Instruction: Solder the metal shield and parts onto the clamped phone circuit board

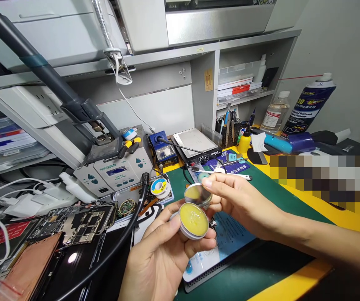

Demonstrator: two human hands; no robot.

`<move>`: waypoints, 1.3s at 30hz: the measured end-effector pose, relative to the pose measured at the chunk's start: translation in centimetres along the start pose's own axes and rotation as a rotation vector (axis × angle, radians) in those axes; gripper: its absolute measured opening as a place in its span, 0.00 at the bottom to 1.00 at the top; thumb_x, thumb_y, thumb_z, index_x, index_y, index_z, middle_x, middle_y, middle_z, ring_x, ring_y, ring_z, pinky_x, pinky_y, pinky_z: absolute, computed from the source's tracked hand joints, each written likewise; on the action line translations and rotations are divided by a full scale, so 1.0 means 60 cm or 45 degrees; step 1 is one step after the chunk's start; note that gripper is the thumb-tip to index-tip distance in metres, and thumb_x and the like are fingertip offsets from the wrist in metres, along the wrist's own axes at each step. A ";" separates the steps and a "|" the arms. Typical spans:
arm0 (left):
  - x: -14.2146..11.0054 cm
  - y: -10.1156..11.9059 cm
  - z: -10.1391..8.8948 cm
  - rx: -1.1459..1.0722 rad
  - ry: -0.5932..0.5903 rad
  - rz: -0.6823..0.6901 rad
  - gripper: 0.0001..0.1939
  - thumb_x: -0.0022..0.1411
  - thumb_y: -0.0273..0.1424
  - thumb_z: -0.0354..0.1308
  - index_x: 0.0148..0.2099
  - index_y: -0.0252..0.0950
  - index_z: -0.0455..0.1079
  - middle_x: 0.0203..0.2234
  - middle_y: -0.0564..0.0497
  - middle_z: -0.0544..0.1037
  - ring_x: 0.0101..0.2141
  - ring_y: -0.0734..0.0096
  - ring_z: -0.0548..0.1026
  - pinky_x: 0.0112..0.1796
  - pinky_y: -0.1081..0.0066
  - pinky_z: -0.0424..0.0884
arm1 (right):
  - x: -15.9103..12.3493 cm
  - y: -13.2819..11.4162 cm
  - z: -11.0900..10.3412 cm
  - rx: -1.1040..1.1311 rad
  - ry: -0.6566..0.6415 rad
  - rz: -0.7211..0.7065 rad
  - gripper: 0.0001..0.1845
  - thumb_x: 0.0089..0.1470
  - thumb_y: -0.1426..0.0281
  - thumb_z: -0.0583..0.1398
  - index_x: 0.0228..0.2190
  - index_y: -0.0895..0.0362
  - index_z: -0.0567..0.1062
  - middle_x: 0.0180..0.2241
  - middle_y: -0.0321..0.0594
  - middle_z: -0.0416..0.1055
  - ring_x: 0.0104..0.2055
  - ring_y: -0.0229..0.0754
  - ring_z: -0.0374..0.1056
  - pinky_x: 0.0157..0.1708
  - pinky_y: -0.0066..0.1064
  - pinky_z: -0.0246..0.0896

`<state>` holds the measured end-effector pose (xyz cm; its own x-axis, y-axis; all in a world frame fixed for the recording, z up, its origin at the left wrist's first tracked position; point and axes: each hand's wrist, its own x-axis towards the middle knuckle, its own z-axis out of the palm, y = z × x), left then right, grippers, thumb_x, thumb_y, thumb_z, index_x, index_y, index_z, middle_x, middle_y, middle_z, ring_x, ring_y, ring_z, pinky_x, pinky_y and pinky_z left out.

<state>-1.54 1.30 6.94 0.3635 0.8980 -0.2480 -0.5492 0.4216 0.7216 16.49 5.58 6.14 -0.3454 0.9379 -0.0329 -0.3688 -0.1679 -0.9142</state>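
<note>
My left hand (164, 251) is closed around a small round tin (194, 220) of yellow paste, its open top tilted toward me. Between the thumb and fingers of my right hand (239, 200) is the tin's metal lid (198, 195), held just behind and above the tin with its shiny inside showing. Whether lid and tin touch at the rim I cannot tell. Below both hands lies a blue and white printed sheet or pad (226, 234) on the green mat (280, 259).
A grey soldering station (117, 171) with a thick black cable (129, 234) stands at left, near a solder spool (161, 187) and stacked phone parts (82, 221). Behind are a hot plate (195, 142) and a toothbrush (220, 172). A spray can (308, 104) and clear bottle (275, 113) stand back right.
</note>
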 end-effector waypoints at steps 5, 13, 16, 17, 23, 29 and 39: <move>0.002 -0.002 -0.005 -0.029 0.008 -0.004 0.14 0.69 0.29 0.53 0.49 0.31 0.78 0.45 0.36 0.82 0.40 0.57 0.82 0.41 0.65 0.79 | 0.004 0.000 -0.001 -0.004 0.022 0.035 0.20 0.54 0.55 0.69 0.26 0.58 0.74 0.22 0.33 0.70 0.24 0.35 0.66 0.31 0.32 0.70; 0.006 -0.001 -0.012 0.003 0.072 -0.035 0.12 0.68 0.27 0.55 0.48 0.34 0.79 0.47 0.37 0.82 0.44 0.52 0.82 0.45 0.61 0.81 | 0.006 -0.003 0.001 0.043 0.014 0.031 0.22 0.48 0.54 0.72 0.25 0.59 0.75 0.20 0.30 0.65 0.25 0.38 0.69 0.31 0.33 0.71; 0.010 -0.003 -0.023 0.048 0.052 -0.010 0.12 0.66 0.26 0.59 0.48 0.37 0.80 0.47 0.39 0.83 0.44 0.51 0.83 0.47 0.59 0.81 | 0.005 -0.004 0.001 0.019 0.038 -0.020 0.21 0.46 0.55 0.73 0.23 0.59 0.75 0.26 0.36 0.73 0.29 0.38 0.70 0.31 0.32 0.71; 0.012 -0.003 -0.027 0.051 0.045 -0.019 0.12 0.65 0.26 0.60 0.49 0.39 0.80 0.49 0.40 0.82 0.45 0.50 0.83 0.48 0.58 0.80 | 0.004 -0.004 0.001 -0.006 0.044 -0.038 0.21 0.46 0.55 0.73 0.23 0.59 0.76 0.27 0.37 0.75 0.30 0.38 0.70 0.31 0.31 0.71; 0.015 -0.005 -0.043 0.071 0.040 -0.035 0.12 0.64 0.28 0.61 0.48 0.40 0.80 0.48 0.42 0.83 0.46 0.49 0.82 0.50 0.56 0.79 | -0.003 -0.001 0.000 -0.166 0.066 -0.099 0.16 0.53 0.56 0.70 0.30 0.57 0.80 0.38 0.43 0.82 0.36 0.41 0.74 0.35 0.32 0.71; 0.014 -0.004 -0.025 0.068 0.054 -0.019 0.12 0.66 0.28 0.57 0.48 0.37 0.80 0.47 0.40 0.83 0.44 0.50 0.83 0.47 0.57 0.81 | -0.006 -0.004 -0.002 -0.305 0.117 -0.117 0.17 0.55 0.55 0.68 0.29 0.57 0.79 0.33 0.38 0.81 0.28 0.37 0.72 0.35 0.33 0.70; 0.003 -0.006 -0.010 -0.025 -0.058 0.062 0.15 0.69 0.26 0.52 0.51 0.33 0.78 0.49 0.35 0.82 0.42 0.56 0.83 0.44 0.62 0.81 | -0.009 -0.010 -0.003 -0.207 0.059 -0.193 0.14 0.56 0.59 0.69 0.27 0.56 0.81 0.28 0.35 0.76 0.30 0.36 0.71 0.31 0.27 0.69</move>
<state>-1.72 1.36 6.24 0.3698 0.9110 -0.1826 -0.5818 0.3802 0.7190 17.04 5.20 6.64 -0.2553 0.9622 0.0947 -0.2681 0.0236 -0.9631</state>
